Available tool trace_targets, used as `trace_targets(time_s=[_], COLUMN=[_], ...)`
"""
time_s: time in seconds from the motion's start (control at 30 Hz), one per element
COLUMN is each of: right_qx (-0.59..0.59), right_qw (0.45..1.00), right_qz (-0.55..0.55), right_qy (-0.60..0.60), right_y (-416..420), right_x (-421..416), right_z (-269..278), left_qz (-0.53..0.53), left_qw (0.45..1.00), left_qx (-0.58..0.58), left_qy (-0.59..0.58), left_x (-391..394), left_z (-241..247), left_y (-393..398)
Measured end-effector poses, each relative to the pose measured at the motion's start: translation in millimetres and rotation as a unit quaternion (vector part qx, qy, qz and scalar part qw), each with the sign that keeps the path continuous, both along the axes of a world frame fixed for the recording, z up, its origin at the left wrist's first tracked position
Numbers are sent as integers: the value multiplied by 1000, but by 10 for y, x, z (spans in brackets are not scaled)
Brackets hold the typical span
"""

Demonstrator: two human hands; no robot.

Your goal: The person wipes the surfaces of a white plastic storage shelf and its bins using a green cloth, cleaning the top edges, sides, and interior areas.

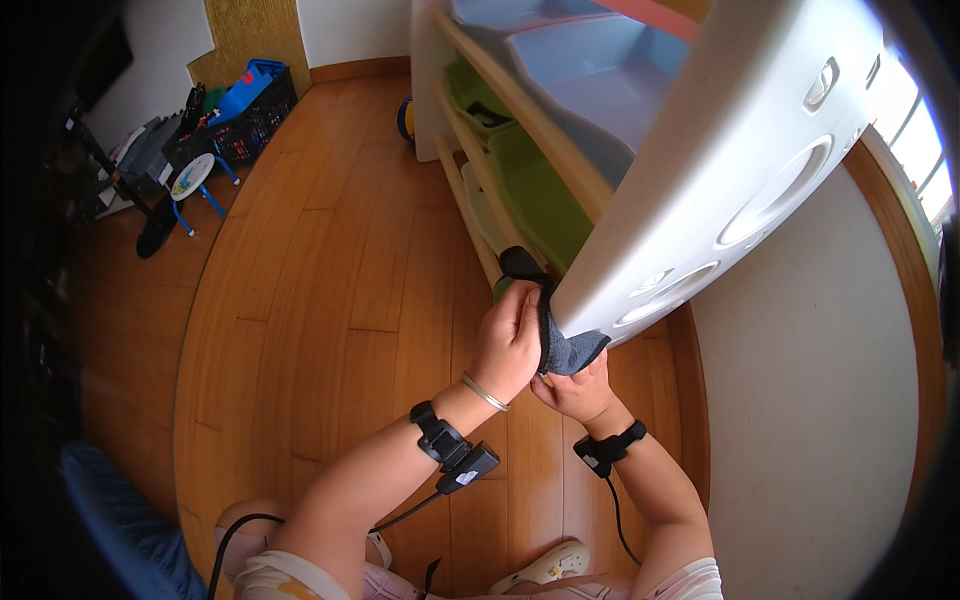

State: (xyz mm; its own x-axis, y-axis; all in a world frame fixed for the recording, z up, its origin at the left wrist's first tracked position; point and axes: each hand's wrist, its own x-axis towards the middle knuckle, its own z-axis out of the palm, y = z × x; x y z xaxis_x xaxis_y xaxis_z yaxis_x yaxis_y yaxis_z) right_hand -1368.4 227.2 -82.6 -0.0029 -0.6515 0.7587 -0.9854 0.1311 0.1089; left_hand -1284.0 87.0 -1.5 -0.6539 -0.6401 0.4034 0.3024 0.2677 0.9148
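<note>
A grey cloth (574,351) with black edging is folded around the front edge of a white plastic side panel (694,165), near its lower end. My left hand (510,330) grips the cloth on the side facing the shelves. Its thumb lies along the dark border. On the other side, my right hand (581,386) holds the cloth's lower part, its fingertips partly hidden. The panel belongs to a toy storage rack with wooden rails (529,124), blue-grey bins (592,75) above and green bins (536,195) below.
A wooden floor (322,300) runs beneath me, with a white wall (802,360) on the right. At far left stand a small stool (193,176) with blue legs and a black crate (259,124) of toys. Someone's jeans-clad leg (124,517) is at lower left. Cables hang from my wrist straps.
</note>
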Motion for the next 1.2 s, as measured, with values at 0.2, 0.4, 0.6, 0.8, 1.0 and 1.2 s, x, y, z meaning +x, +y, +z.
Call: trace_targets(time_s=[0.2, 0.4, 0.6, 0.8, 1.0, 1.2], right_qx=[28, 47, 146, 246, 235, 96], right_qw=[998, 998, 984, 955, 944, 973], right_qz=[9, 18, -18, -22, -35, 23], right_qy=[-60, -47, -97, -163, -231, -209], right_y=[29, 138, 270, 380, 343, 114], right_x=[6, -37, 5, 30, 145, 241], right_z=[45, -298, -353, -535, -476, -311], left_qz=[7, 5, -7, -52, -54, 10], left_qw=[986, 992, 991, 964, 965, 993], left_qx=[-140, -125, -108, -118, -97, -110], left_qy=[92, 0, -77, -231, -238, -30], left_x=[31, -28, 3, 61, 105, -80], left_z=[-233, -712, -1198, -1490, -1285, -695], left_y=[162, 109, 144, 121, 93, 156])
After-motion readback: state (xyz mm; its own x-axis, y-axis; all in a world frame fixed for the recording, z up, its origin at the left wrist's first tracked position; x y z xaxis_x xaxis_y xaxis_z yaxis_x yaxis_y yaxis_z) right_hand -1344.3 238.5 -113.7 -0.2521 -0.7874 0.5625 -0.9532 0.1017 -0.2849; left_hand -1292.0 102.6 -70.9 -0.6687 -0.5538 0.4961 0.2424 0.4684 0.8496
